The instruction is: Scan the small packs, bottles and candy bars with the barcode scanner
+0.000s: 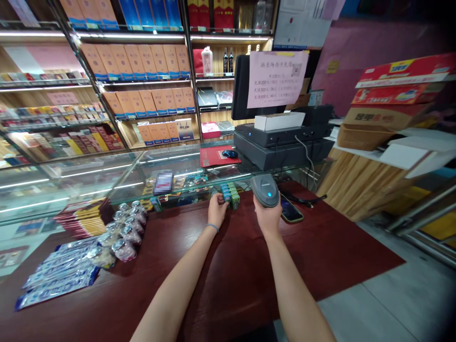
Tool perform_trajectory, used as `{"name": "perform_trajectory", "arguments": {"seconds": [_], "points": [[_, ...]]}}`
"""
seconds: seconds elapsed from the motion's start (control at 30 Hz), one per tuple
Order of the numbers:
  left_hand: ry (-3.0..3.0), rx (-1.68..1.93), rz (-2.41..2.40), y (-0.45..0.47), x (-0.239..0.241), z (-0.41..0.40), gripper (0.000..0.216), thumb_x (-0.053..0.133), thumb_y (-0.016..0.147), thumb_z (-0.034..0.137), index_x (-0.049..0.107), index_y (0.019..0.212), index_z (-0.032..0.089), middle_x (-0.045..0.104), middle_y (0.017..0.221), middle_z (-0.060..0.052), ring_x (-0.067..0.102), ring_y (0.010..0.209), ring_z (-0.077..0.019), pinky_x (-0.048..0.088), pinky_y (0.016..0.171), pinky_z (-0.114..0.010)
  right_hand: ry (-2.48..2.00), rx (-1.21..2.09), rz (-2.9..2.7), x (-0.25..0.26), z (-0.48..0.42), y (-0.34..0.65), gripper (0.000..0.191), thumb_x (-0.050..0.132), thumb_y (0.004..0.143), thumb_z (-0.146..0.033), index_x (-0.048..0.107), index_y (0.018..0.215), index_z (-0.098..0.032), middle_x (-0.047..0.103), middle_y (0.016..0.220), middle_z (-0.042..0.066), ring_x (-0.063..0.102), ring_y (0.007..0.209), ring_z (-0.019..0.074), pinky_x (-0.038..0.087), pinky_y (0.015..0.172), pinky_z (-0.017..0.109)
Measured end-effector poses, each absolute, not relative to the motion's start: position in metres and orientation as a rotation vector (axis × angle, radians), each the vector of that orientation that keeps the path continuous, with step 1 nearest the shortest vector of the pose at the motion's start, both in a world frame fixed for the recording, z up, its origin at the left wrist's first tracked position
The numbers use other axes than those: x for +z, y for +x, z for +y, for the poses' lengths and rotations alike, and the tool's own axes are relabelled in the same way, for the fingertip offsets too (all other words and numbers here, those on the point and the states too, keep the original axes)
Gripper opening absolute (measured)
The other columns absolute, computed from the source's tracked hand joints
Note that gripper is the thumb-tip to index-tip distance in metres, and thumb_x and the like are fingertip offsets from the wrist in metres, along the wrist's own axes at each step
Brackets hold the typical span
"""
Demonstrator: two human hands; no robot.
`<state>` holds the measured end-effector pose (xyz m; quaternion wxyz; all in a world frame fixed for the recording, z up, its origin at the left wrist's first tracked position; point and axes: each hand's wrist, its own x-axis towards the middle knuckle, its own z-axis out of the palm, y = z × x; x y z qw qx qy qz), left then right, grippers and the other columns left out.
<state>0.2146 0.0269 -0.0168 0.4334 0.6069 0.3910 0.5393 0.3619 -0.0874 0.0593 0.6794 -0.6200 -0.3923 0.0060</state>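
Observation:
My right hand (268,218) is closed around a grey barcode scanner (265,190) with a blue light on top, held over the dark red counter (228,266). Just to its left, my left hand (216,208) pinches one of several small blue and green packs (230,194) standing in a cluster at the foot of the glass display case (107,183). The scanner head points towards those packs. A blue band circles my left wrist.
A phone (291,210) lies right of the scanner. Wrapped candies (126,228), blue packets (60,275) and flat red-yellow boxes (85,216) sit at the counter's left. Behind stand a till (285,142) with monitor and pink notice, shelves of cartons, and cardboard boxes (388,104) on the right.

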Motion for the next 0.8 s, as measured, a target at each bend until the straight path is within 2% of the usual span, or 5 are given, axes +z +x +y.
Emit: {"name": "perform_trajectory", "arguments": {"seconds": [0.2, 0.47, 0.63, 0.8], "points": [[1.482, 1.308, 0.969, 0.197, -0.009, 0.021, 0.047, 0.078, 0.068, 0.008, 0.059, 0.110, 0.018, 0.058, 0.100, -0.006, 0.059, 0.088, -0.0174, 0.055, 0.079, -0.032, -1.408, -0.017, -0.961, 0.061, -0.091, 0.357, 0.037, 0.073, 0.075, -0.043, 0.056, 0.101, -0.022, 0.074, 0.085, 0.009, 0.074, 0.080, 0.0279, 0.056, 0.071, 0.037], [1.501, 1.634, 1.150, 0.093, 0.006, 0.020, 0.031, 0.074, 0.081, 0.028, 0.063, 0.108, 0.020, 0.062, 0.098, -0.006, 0.063, 0.093, -0.0207, 0.050, 0.091, -0.038, -1.389, -0.124, -1.078, 0.058, -0.090, 0.346, 0.041, 0.074, 0.075, -0.049, 0.058, 0.100, -0.020, 0.073, 0.081, 0.011, 0.072, 0.076, 0.0272, 0.056, 0.067, 0.035], [1.419, 1.745, 1.317, 0.026, 0.004, 0.022, 0.029, 0.073, 0.081, 0.026, 0.063, 0.107, 0.020, 0.062, 0.100, -0.007, 0.063, 0.095, -0.0214, 0.049, 0.096, -0.039, -1.430, -0.177, -1.235, 0.057, -0.093, 0.330, 0.038, 0.072, 0.077, -0.046, 0.058, 0.102, -0.021, 0.072, 0.081, 0.011, 0.072, 0.079, 0.0290, 0.054, 0.066, 0.034], [1.472, 1.741, 1.474, -0.012, 0.000, 0.021, 0.031, 0.067, 0.082, 0.019, 0.061, 0.113, 0.020, 0.058, 0.116, -0.011, 0.057, 0.114, -0.0259, 0.047, 0.104, -0.044, -1.472, -0.167, -1.405, 0.052, -0.097, 0.310, 0.035, 0.069, 0.077, -0.046, 0.056, 0.099, -0.023, 0.072, 0.075, 0.009, 0.072, 0.070, 0.0291, 0.052, 0.060, 0.033]]}}
